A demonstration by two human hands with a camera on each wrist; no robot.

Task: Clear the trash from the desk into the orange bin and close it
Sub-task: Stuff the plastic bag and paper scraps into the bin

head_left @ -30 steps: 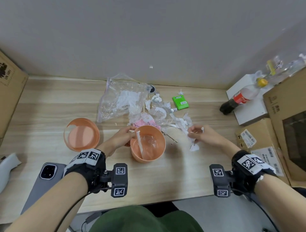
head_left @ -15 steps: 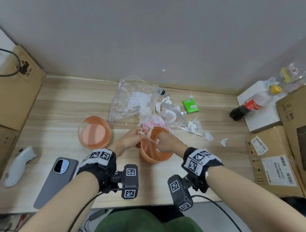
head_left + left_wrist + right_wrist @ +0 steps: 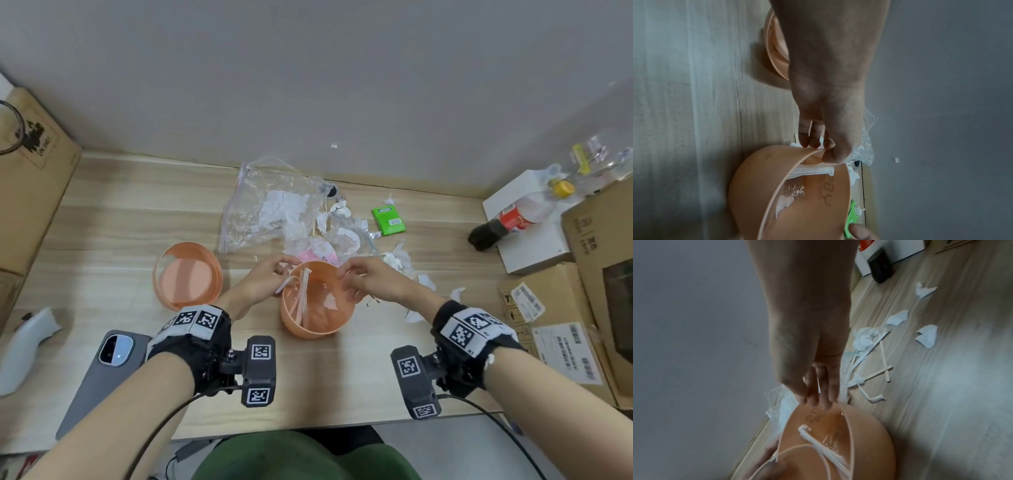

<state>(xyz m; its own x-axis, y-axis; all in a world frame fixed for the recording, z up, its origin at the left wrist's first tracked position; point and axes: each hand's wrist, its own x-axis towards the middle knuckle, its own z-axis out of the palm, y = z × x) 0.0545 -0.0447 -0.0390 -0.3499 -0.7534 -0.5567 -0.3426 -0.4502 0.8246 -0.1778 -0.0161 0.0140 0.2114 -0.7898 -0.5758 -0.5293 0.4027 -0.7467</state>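
While the left hand [image 3: 263, 281] pinches the near-left rim of the round orange plastic bin [image 3: 317, 301], thumb inside and fingers outside as the left wrist view makes plain, the right hand [image 3: 366, 279] hangs at the far-right rim with its fingers extended downward, apparently holding nothing. The two hands sit apart, one on each side of the bin's mouth. My reading is that a scrap has just gone in and the next handful is due. To do that well, the left hand should keep the bin tipped and steady, while the right gathers the litter just beyond its own knuckles in bunches, not scrap by scrap.

Inside the bin, long white paper strips [image 3: 303, 301] lean against the wall by the left thumb, and one arcs over the rim; they would need pushing down before closing. Beyond the left wrist lies the orange round lid [image 3: 186, 275], upturned on the pale wooden desk [image 3: 113, 219].

Only the head view shows the clear plastic zip bag [image 3: 270, 205] and the small green packet [image 3: 388, 220] further out from both hands. Only the right wrist view resolves flat wooden sticks [image 3: 885, 363] and torn white paper pieces [image 3: 927, 335] beside the right hand. Crumpled clear film [image 3: 796, 190] at the bin's bottom shows best from the left wrist.
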